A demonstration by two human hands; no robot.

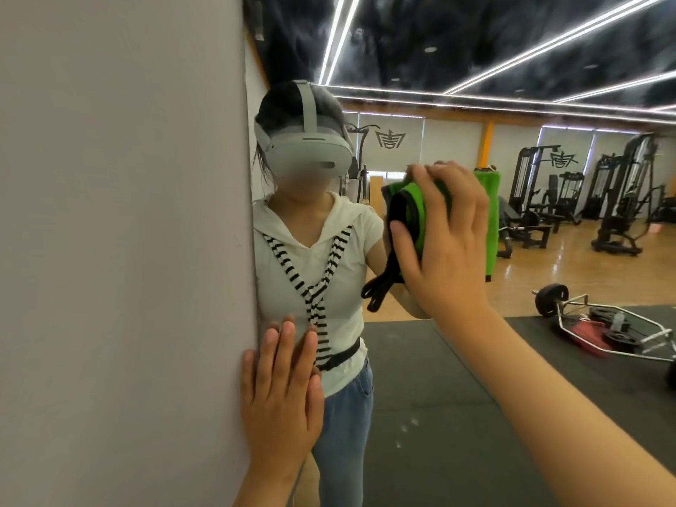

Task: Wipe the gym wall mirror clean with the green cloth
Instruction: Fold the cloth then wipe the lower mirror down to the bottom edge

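Arm outstretched, the right hand (446, 243) presses the green cloth (417, 210) flat against the mirror (512, 360), fingers spread, not clenched. The left hand (281, 393) lies flat, fingers straight, at the mirror's edge beside the grey wall (120, 250).

The grey wall (120, 214) jutted forward along the left edge of the mirror (548, 272), blocking any sweep that way. The left hand (281, 389) lay flat at that corner, low down. The glass stood free to the right of and below the right hand (442, 236), which pressed the green cloth (417, 210).
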